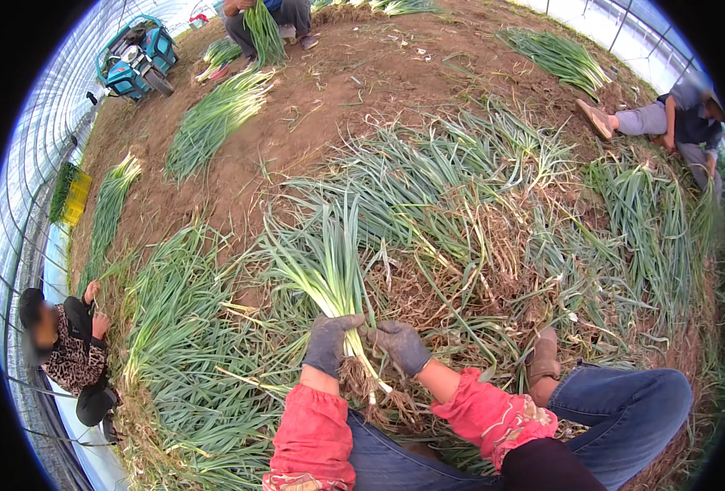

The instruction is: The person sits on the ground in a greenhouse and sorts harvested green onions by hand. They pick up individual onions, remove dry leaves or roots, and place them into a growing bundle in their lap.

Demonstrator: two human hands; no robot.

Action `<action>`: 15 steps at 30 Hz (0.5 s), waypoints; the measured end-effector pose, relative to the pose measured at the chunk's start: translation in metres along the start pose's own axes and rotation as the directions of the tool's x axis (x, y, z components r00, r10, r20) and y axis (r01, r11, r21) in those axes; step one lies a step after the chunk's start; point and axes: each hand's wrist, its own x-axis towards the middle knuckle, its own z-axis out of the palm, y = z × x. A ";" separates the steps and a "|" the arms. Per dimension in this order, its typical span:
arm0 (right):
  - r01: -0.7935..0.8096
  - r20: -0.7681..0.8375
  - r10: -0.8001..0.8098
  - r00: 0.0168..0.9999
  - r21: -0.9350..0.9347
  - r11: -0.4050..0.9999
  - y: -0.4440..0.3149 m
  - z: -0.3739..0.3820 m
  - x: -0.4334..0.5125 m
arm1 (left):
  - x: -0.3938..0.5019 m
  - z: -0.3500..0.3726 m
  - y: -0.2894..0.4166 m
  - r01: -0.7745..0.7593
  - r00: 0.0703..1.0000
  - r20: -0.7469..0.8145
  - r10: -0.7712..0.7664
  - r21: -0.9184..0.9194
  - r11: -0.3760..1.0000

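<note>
My left hand (330, 345), in a dark glove, grips a bunch of green onions (331, 276) around the white stalks. The leaves fan out away from me, while brown roots (356, 377) hang below the fist, above my lap. Close beside it, my gloved right hand (402, 347) has its fingers pinched together at the bunch's right side. A narrow outer leaf (367, 301) runs down to those fingertips; the exact contact is partly hidden. Under and around the bunch lie loose green onions (393, 190) and dry, brown leaf scraps (424, 294).
More onion piles lie left (196, 356) and right (638, 227). Sorted bundles (221, 119) rest on bare soil (331, 92). People sit at left (73, 350), right (694, 123) and far side (270, 24). A teal three-wheeled cart (138, 58) and yellow crate (77, 196) stand left.
</note>
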 end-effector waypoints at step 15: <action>-0.293 0.674 0.506 0.539 -0.413 0.862 0.001 -0.063 -0.114 | 0.004 -0.038 0.024 -0.341 0.921 -0.050 0.387 -0.584 0.736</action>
